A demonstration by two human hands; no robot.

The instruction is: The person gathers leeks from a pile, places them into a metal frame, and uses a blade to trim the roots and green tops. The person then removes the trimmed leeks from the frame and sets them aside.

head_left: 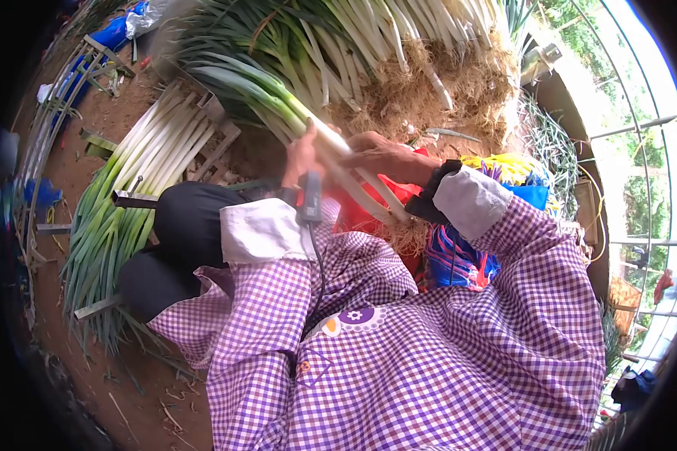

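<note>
A few long green onions point(329, 137) slant across the middle, with leafy tops toward the upper left and roots point(406, 234) by my lap. My right hand point(391, 159), with a black band at its wrist, is closed around their white stalks. Smeared by motion, my left hand point(302, 159) is right against the stalks, and its fingers are blurred. A small grey device point(309, 199) with a black cable sits at my left wrist. Behind the hands lies a big heap of green onions point(361, 45), its muddy roots point(444, 90) facing right.
Trimmed green onions point(154, 146) rest on a metal rack point(218, 139) at the left, near my knees. Beside my right arm are a red plastic bag point(372, 199) and bundles of coloured ties point(459, 259). Wire framing point(639, 128) stands along the right side.
</note>
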